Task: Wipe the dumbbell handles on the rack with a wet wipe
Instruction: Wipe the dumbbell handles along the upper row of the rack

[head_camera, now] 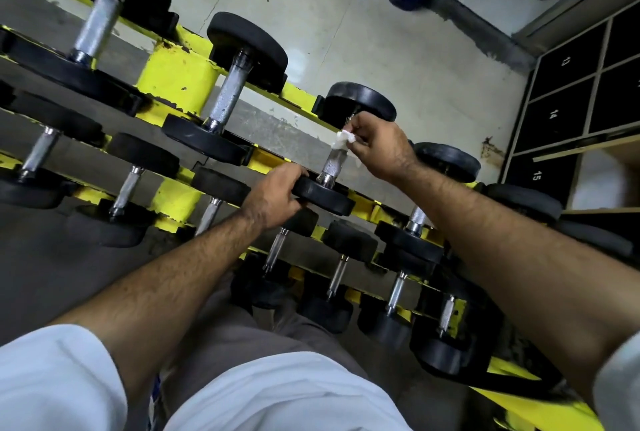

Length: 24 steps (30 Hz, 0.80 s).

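Hands split the work: left hand (273, 197) grips the dumbbell's near plate (322, 196), likely steadying it on the rack (180, 77), while right hand (377, 148) pinches the wipe (343, 140) round its handle (334, 164).

— What colours are seen on the rack (178, 76)?
— Yellow paint, chipped dark in spots, is seen; black heads (323, 195) and silver knurled handles (334, 164) are carried.
— And the wipe (343, 139)?
— White. Black cubbies (561, 112) are marked with white numbers, and white sleeves (52, 378) are worn.
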Each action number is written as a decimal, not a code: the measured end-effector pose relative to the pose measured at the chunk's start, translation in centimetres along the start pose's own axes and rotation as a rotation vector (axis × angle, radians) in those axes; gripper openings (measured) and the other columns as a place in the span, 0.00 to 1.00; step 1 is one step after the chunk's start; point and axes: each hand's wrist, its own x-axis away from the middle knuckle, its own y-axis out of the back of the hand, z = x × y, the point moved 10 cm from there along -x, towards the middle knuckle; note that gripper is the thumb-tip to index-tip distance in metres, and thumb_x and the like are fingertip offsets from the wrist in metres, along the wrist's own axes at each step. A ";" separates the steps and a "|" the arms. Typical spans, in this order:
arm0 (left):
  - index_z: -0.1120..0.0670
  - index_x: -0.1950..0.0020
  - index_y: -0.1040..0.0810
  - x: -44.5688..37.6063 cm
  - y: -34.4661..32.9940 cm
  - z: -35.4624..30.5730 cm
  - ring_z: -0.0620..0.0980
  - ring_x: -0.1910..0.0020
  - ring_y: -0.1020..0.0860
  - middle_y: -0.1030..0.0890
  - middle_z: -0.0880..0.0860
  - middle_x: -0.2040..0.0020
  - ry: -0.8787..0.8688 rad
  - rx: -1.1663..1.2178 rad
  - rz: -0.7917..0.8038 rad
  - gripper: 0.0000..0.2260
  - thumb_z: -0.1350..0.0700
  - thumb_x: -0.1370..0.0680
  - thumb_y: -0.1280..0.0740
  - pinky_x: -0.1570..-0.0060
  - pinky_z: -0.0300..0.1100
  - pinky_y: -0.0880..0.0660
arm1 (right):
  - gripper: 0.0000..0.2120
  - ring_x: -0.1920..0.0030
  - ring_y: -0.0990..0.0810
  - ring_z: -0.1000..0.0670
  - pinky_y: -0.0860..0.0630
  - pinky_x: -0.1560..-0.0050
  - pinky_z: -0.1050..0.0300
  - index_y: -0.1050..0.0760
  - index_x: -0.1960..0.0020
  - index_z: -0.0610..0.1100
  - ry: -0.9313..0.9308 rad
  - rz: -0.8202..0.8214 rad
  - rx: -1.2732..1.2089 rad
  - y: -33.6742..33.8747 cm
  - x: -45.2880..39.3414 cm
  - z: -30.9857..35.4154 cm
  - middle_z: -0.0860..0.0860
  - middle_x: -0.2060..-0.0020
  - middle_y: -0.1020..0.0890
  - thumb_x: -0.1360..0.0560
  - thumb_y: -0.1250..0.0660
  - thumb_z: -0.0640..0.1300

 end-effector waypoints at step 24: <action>0.55 0.54 0.29 0.6 -0.3 -6.0 0.55 0.56 0.31 0.29 0.55 0.56 -0.066 -0.586 -0.121 0.20 0.63 0.42 0.26 0.59 0.47 0.31 | 0.18 0.32 0.24 0.42 0.27 0.35 0.49 0.22 0.36 0.40 0.632 -0.031 0.494 -4.2 0.2 1.2 0.43 0.33 0.22 0.27 0.31 0.35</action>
